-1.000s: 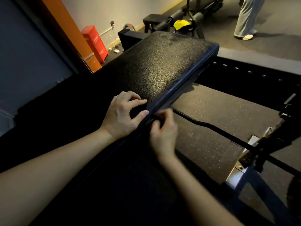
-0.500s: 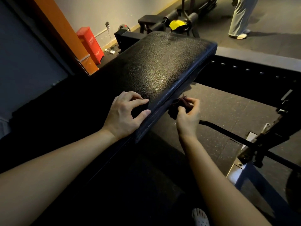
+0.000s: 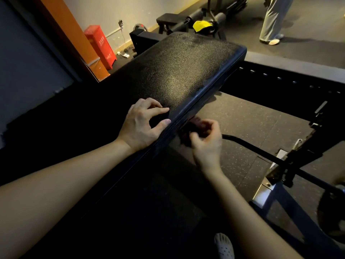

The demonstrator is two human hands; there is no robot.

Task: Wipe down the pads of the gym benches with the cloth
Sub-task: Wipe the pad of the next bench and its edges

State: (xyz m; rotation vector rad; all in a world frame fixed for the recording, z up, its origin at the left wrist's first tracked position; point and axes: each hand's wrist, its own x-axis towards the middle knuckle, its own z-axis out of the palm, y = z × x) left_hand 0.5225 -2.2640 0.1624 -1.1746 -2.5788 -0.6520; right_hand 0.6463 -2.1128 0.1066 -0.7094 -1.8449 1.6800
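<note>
Bunching the cloth (image 3: 195, 125) against the side of the pad (image 3: 177, 75), the right hand (image 3: 206, 144) could slip off that narrow strip while the left hand (image 3: 142, 125) braces on top, holding nothing.

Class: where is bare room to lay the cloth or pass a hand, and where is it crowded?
Free: the bench pad beyond the left hand; the speckled floor between pad, holed rail and bar. Crowded: the pad's edge, where the right hand holds the cloth.
</note>
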